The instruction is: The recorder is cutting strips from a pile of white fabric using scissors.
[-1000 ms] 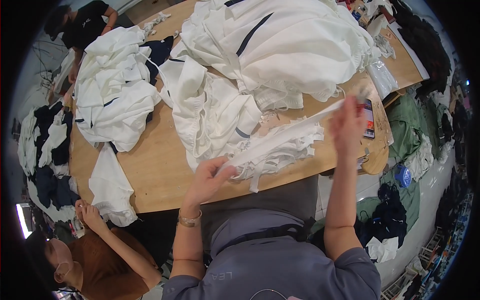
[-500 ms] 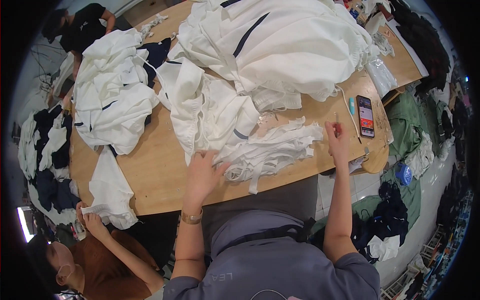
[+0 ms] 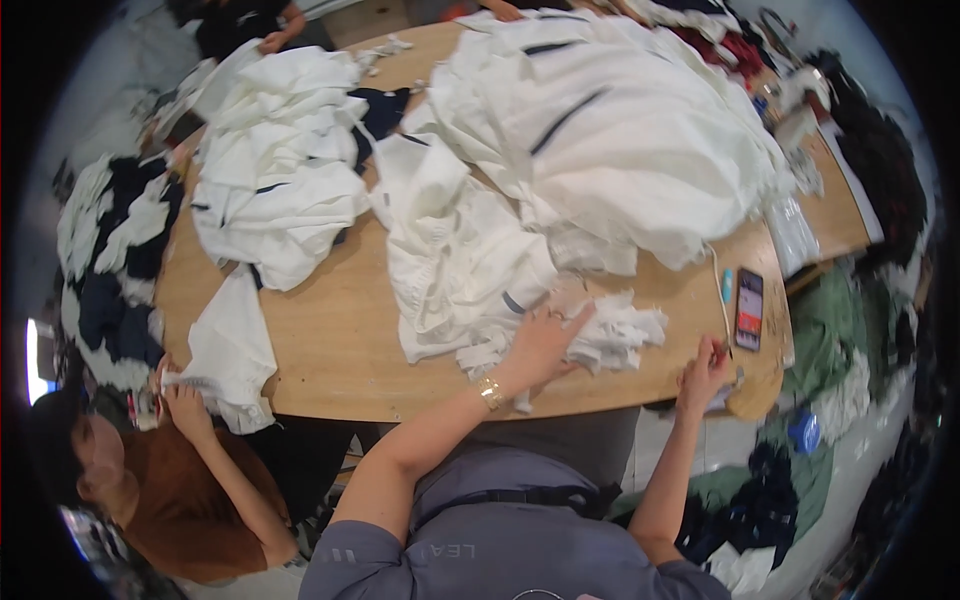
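My left hand (image 3: pixel 540 350) lies with fingers apart over a heap of white fabric strips (image 3: pixel 625 335), beside the lower edge of a white garment (image 3: pixel 460 260) with a gathered edge and a short dark stripe. Whether the fingers press on the cloth is hard to see. My right hand (image 3: pixel 705 372) is closed in a pinch near the table's front edge, close to the dark tip of a white cord (image 3: pixel 720 295). What its fingers hold, if anything, is too small to make out.
A large white garment pile (image 3: pixel 640 150) fills the far right; another pile (image 3: pixel 285 170) lies left. A phone (image 3: pixel 748 310) and a light-blue small object (image 3: pixel 727 285) sit right. A seated co-worker (image 3: pixel 200 480) handles white cloth (image 3: pixel 232 350) at lower left. Others stand beyond the table (image 3: pixel 330 350).
My left hand has moved right, from the garment's edge onto the strips. My right hand has come nearer the table's front edge and the cord's tip. The view has shifted.
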The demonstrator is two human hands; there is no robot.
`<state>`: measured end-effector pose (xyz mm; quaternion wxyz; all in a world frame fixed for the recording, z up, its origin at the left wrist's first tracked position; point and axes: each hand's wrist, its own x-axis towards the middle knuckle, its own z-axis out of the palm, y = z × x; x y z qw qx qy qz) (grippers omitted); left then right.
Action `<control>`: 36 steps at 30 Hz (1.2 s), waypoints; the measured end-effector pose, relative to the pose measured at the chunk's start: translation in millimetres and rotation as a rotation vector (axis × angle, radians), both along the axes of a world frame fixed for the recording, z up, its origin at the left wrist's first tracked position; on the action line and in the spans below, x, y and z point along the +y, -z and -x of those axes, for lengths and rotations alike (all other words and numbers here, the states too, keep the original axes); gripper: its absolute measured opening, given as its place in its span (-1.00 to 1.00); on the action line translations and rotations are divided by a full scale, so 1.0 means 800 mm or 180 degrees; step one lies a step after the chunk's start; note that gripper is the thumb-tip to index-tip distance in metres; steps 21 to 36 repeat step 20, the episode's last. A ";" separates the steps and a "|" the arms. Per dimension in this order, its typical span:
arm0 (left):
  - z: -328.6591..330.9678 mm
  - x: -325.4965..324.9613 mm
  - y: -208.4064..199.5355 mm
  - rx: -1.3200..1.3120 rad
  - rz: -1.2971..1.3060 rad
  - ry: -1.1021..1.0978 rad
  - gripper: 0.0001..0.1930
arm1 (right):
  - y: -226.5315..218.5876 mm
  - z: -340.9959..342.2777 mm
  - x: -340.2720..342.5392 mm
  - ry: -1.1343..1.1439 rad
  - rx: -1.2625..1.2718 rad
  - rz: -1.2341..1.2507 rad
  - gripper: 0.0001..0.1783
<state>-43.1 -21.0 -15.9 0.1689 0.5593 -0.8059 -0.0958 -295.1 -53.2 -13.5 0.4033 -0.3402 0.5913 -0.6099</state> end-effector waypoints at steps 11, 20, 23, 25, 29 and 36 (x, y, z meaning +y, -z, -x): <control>-0.044 -0.007 -0.082 0.2662 -0.0991 -0.0178 -0.44 | 0.053 -0.023 -0.012 -0.0105 -0.0351 -0.0151 -0.79; -0.241 0.012 -0.243 0.2529 0.0846 -0.1430 -0.45 | 0.068 -0.032 -0.022 -0.0194 0.0198 -0.0057 -0.80; -0.241 0.012 -0.243 0.2529 0.0846 -0.1430 -0.45 | 0.068 -0.032 -0.022 -0.0194 0.0198 -0.0057 -0.80; -0.241 0.012 -0.243 0.2529 0.0846 -0.1430 -0.45 | 0.068 -0.032 -0.022 -0.0194 0.0198 -0.0057 -0.80; -0.241 0.012 -0.243 0.2529 0.0846 -0.1430 -0.45 | 0.068 -0.032 -0.022 -0.0194 0.0198 -0.0057 -0.80; -0.241 0.012 -0.243 0.2529 0.0846 -0.1430 -0.45 | 0.068 -0.032 -0.022 -0.0194 0.0198 -0.0057 -0.80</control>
